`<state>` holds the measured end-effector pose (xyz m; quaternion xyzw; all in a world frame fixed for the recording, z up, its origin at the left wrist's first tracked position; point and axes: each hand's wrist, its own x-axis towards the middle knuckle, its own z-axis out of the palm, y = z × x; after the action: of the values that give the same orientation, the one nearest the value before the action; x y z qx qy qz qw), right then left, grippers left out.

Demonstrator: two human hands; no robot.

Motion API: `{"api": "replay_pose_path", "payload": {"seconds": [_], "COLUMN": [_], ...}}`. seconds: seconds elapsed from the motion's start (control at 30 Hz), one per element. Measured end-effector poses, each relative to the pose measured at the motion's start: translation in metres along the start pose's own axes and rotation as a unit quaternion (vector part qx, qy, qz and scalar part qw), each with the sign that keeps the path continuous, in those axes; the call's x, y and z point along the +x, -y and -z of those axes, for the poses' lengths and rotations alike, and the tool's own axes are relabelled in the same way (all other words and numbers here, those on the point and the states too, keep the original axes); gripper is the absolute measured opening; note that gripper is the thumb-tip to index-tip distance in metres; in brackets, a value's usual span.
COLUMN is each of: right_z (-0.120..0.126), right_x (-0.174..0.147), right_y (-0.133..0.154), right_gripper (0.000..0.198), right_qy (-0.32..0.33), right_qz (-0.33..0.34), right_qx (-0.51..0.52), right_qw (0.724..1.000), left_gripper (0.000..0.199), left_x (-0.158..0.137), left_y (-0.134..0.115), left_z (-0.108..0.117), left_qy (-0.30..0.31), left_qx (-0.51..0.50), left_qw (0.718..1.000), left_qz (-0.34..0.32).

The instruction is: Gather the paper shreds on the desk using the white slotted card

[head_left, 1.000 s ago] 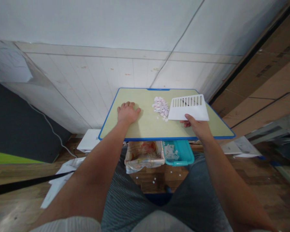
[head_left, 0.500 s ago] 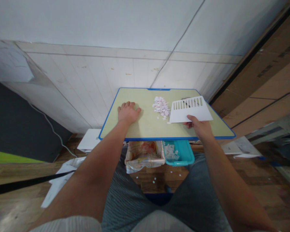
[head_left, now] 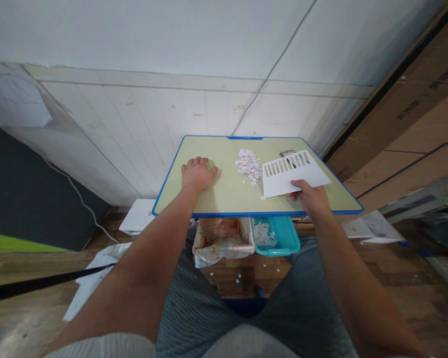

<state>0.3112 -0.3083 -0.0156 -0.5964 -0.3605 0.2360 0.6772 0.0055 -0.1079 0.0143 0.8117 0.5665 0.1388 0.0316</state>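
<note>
My left hand (head_left: 198,173) rests flat with fingers spread on the left half of a pale yellow tabletop (head_left: 224,196) with a blue rim. A white card (head_left: 289,181) with a row of slots cut along its far edge is in my right hand (head_left: 309,196), thumb on top and fingers beneath. The card's left edge lies beside a heap of small white paper scraps (head_left: 248,165) near the table's middle. Through the slots and behind the card, a dark patterned thing (head_left: 287,152) partly shows; I cannot make out what it is.
Below the table's near edge are a lined bin (head_left: 224,251) and a turquoise basket (head_left: 283,248) with white scraps inside. A few scraps lie on the wooden floor (head_left: 242,286). Cardboard (head_left: 406,119) stands at the right, and a grey cable (head_left: 272,69) runs down the wall.
The white card in my right hand has turned slightly, its left end swinging toward me and its slotted edge now slanting. My left hand has stayed in place.
</note>
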Motion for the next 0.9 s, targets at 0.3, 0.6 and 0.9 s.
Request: {"api": "replay_pose_path", "payload": {"seconds": [0.3,0.6,0.9], "right_z": [-0.0007,-0.0019,-0.0008], "right_x": [0.006,0.0046,-0.0015], "right_y": [-0.0026,-0.0043,0.003], "right_gripper": [0.032,0.035,0.029], "right_qy": [-0.063,-0.04,-0.005], "right_qz": [0.021,0.024,0.003], "right_qx": [0.034,0.017,0.006], "right_qw": [0.997,0.999,1.0], "left_gripper": [0.065,0.066,0.065], "left_x": [0.001,-0.0002,0.0005], "left_y": [0.0015,-0.0007,0.0001], "left_z": [-0.0029,-0.0002,-0.0007], "left_qy": [-0.005,0.0,0.0], "left_qx": [0.013,0.011,0.008], "left_qw": [1.0,1.0,1.0], "left_qz": [-0.003,0.0,-0.001]}}
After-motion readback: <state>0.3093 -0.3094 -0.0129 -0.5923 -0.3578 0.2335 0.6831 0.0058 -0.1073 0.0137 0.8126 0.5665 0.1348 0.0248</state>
